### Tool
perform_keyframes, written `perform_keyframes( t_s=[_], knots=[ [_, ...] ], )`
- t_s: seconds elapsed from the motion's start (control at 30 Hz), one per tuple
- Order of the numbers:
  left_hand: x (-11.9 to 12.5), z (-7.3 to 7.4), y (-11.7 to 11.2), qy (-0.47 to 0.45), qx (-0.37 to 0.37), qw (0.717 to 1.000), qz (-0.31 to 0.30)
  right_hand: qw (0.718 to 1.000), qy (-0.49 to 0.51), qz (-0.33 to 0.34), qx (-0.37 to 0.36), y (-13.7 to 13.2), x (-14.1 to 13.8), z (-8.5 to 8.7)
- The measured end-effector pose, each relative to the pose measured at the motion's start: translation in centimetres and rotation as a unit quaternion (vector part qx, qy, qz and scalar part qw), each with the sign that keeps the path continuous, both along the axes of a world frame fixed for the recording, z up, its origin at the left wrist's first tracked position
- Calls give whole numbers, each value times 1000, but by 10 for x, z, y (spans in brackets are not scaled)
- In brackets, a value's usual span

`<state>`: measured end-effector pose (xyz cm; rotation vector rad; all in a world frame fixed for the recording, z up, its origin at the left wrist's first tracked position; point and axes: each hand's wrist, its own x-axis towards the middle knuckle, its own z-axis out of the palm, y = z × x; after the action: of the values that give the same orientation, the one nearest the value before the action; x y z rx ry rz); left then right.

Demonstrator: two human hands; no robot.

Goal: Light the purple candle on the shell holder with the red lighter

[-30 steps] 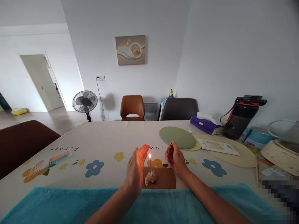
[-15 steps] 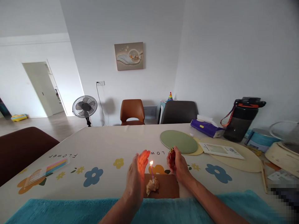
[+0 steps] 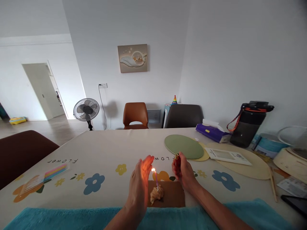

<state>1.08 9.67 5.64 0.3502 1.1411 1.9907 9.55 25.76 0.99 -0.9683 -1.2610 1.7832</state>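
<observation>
A thin purple candle [image 3: 156,182] burns with a small orange-white flame at its tip, standing in a little knobbly tan pastry [image 3: 156,194] that lies on a brown square mat [image 3: 174,195] at the near edge of the table [image 3: 112,143]. The candle's long axis runs close to vertical, its lit end tipped slightly to the left, away from the base stuck in the pastry. The left hand [image 3: 140,182] is open, fingers together and palm turned toward the flame, cupped just beside the candle on its left, its fingertips glowing orange from the light. The right hand [image 3: 183,171] is closed around a small dark red lighter [image 3: 177,159], held upright just to the right of the flame and apart from it. A blue fluffy cloth [image 3: 72,217] lies along the table's front edge, and a pack of coloured candles [image 3: 45,175] lies well off to the left.
</observation>
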Motion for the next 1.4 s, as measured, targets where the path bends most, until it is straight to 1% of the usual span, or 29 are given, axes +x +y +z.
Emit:
perform_keyframes(
  t_s=[0.23,0.53,0.67,0.8,0.9,1.0,1.1,1.27,1.4],
  knots=[
    [-3,-1,3,2,1,1000,6,1000,-10,9,17,-2,1,4],
    [-8,-10,6,17,16,1000,8,1000,-7,-2,-1,-3,0,5],
    [-9,-8,6,18,9,1000,5,1000,5,2,0,-2,0,4],
    [-9,-6,4,24,0,1000,5,1000,-3,2,-2,-3,0,5],
    [-9,-6,3,27,-1,1000,6,1000,-12,-1,-12,-3,1,6],
    [-9,-7,4,27,-1,1000,2,1000,-11,3,-2,-4,1,5],
    [-10,-9,5,28,4,1000,0,1000,-9,3,1,-2,1,3],
    [-11,-13,9,39,33,998,21,1000,-12,10,-10,0,1,2],
    [-11,-14,9,45,44,998,23,1000,-17,-2,-19,-1,0,3]
  ],
)
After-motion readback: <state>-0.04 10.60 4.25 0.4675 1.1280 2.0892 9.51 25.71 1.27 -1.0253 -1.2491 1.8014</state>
